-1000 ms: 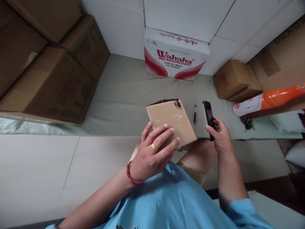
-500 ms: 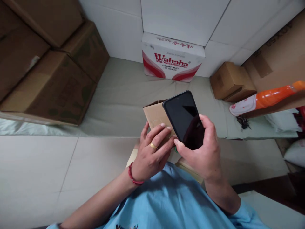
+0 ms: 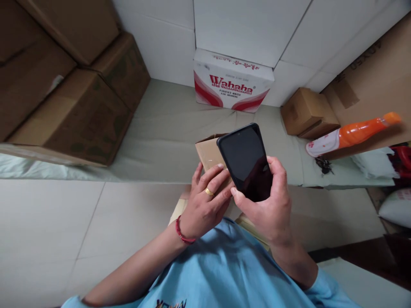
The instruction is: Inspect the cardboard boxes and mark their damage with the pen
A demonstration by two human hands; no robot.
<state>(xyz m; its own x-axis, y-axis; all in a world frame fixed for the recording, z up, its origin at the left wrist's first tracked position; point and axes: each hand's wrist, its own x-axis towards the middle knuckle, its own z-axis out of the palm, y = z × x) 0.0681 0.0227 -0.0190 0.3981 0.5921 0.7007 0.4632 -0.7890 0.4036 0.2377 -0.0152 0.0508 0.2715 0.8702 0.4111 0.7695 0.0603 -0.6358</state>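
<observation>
A black smartphone point(image 3: 247, 160) with a dark, glossy screen is gripped in my right hand point(image 3: 272, 203), thumb at its lower left corner and fingers around its right edge. Behind and left of it is a small brown cardboard box point(image 3: 210, 154), partly covered by the phone. My left hand point(image 3: 208, 196) is closed over the lower part of this box. Its fingers lie across the near face, with the outermost finger along the left side. That hand wears a gold ring and a red bracelet. The underside of the box is hidden.
A pale green cloth covers the bench point(image 3: 167, 128). Large cartons point(image 3: 86, 115) stack up at left, and a white and red Wahaha box point(image 3: 233, 87) stands against the wall. To the right are a small carton point(image 3: 305, 111), an orange bottle point(image 3: 356, 132) and keys point(image 3: 323, 164).
The view has shifted slightly. The phone and my right hand sit a little further left, and the reflection on the screen differs. Both hands keep their holds.
</observation>
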